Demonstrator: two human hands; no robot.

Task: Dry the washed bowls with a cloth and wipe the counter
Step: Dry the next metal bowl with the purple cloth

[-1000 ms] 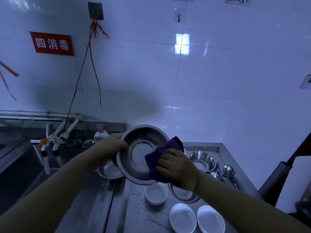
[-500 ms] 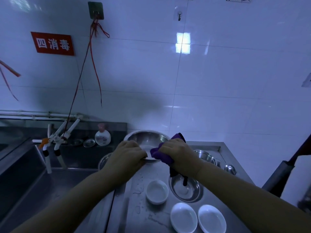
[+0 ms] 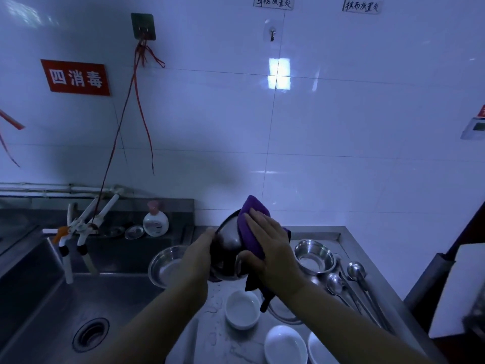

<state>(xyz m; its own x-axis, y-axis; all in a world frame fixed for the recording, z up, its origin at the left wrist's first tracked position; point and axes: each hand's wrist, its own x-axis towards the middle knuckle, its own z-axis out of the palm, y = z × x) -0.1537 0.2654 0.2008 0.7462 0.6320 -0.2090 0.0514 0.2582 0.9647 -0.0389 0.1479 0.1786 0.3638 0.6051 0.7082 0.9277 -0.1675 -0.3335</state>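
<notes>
Both forearms reach forward from lower edge, converging mid-view. Left grip (image 3: pixel 199 254) raised, fingers curled round bowl (image 3: pixel 227 245) edge, back of hand toward camera. Right grip (image 3: pixel 271 252) flat-fingered, pressing cloth (image 3: pixel 253 232) onto bowl's outer side, thumb hooked under rim.

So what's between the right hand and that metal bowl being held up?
A purple cloth: in the head view the right hand presses it against the steel bowl, which the left hand grips.

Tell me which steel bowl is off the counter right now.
The steel bowl tilted up between both hands: left hand grips its rim, right hand presses the purple cloth on it. The other two steel bowls sit resting.
</notes>
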